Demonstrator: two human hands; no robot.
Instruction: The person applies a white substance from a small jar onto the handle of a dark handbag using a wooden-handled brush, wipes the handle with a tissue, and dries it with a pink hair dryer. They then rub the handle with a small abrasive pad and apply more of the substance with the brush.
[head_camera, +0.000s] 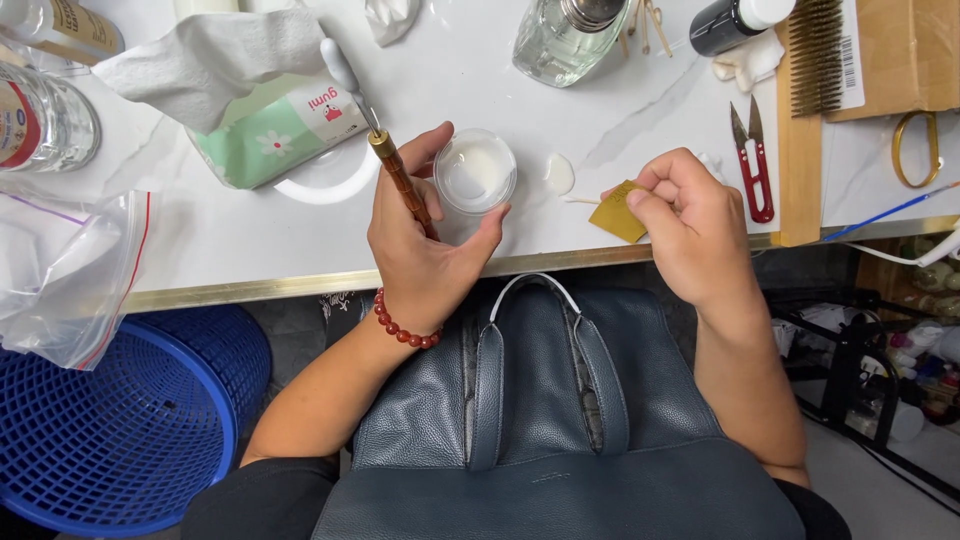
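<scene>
Steadying the small round dish of white paste (476, 172) at centre frame, the left hand (425, 250) grips a wooden-handled applicator (392, 165) while the right hand (690, 225) pinches a tan leather scrap (617, 212), so this looks like gluing, calling next for a careful dab.

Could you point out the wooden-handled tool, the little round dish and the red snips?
wooden-handled tool (400, 178), head view, on its handle.
little round dish (475, 172), head view, on its white centre.
red snips (757, 172), head view, on one handle.

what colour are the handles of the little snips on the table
Red; the snips lie right of the right hand, clear in the head view.
</scene>
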